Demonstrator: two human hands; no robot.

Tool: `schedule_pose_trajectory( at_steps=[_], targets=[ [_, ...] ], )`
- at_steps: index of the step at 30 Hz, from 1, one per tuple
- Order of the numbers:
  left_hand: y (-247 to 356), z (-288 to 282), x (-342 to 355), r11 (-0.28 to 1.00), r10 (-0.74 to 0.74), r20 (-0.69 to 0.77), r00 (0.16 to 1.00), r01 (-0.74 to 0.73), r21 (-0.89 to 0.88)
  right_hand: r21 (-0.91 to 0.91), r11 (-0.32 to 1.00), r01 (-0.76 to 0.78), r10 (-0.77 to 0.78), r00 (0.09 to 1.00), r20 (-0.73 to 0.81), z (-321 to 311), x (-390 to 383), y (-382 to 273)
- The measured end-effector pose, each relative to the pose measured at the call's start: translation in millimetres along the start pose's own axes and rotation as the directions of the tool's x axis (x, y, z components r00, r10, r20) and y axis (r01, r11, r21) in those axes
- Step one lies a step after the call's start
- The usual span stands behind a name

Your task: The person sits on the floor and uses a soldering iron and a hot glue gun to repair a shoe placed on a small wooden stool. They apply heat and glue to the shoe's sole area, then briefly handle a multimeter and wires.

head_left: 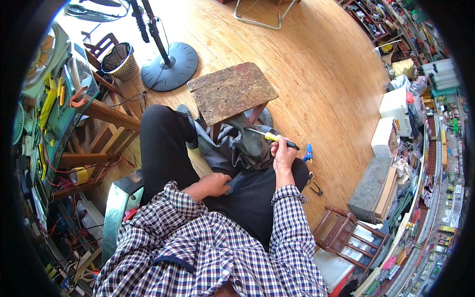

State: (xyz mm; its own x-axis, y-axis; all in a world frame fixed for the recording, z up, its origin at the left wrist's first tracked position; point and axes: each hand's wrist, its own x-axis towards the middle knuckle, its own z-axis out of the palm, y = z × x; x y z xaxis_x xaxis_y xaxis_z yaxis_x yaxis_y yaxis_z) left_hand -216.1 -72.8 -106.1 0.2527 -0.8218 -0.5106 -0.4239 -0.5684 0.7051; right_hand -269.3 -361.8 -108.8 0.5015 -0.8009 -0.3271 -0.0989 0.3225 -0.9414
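My right hand [283, 156] is closed around the yellow-and-black handle of a screwdriver [271, 136]. Its thin metal shaft points left, with the tip at a dark grey-green rubbery piece [250, 146], shaped like a boot. That piece lies over a heap of grey waterproof fabric [215, 143] draped between my knees. My left hand [212, 186] lies low on my lap by the lower edge of the fabric. Its fingers curl under, and what they hold, if anything, is hidden. Just beyond the fabric stands a worn wooden stool [232, 91].
A blue glue gun [308, 152] lies on the floor at right. A round black stand base [169, 67] and a woven basket [120, 62] stand at far left. On the right are a small wooden chair [339, 230], a grey box [371, 188] and crowded shelves; a cluttered glass-topped table [67, 111] is at left.
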Motion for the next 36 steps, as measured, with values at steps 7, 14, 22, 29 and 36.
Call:
schedule_pose_trajectory(
  at_steps=[7,14,22,29,36],
  targets=[
    [-0.9,0.2,0.8,1.0,-0.005,0.008,1.0,0.005,-0.018,0.014,1.0,-0.006,0.007,0.999,-0.042,-2.4,0.4,-0.8],
    [-1.6,1.0,1.9,1.0,0.007,0.018,1.0,-0.007,-0.013,0.018,1.0,-0.012,0.014,0.994,-0.107,-4.5,-1.9,-4.3],
    [4.2,-2.7,0.0,1.0,0.006,0.022,1.0,-0.006,-0.013,0.038,0.999,0.021,-0.02,1.0,-0.015,-4.9,-1.0,-2.9],
    [1.9,-1.1,0.6,1.0,0.014,0.013,1.0,-0.014,-0.013,-0.007,1.0,0.008,-0.007,0.998,0.061,2.5,-0.9,-1.2],
    [2.6,-1.2,-0.2,1.0,0.001,0.018,1.0,-0.001,-0.01,-0.009,1.0,0.023,-0.023,1.0,0.017,-4.0,1.6,0.1]
  ],
)
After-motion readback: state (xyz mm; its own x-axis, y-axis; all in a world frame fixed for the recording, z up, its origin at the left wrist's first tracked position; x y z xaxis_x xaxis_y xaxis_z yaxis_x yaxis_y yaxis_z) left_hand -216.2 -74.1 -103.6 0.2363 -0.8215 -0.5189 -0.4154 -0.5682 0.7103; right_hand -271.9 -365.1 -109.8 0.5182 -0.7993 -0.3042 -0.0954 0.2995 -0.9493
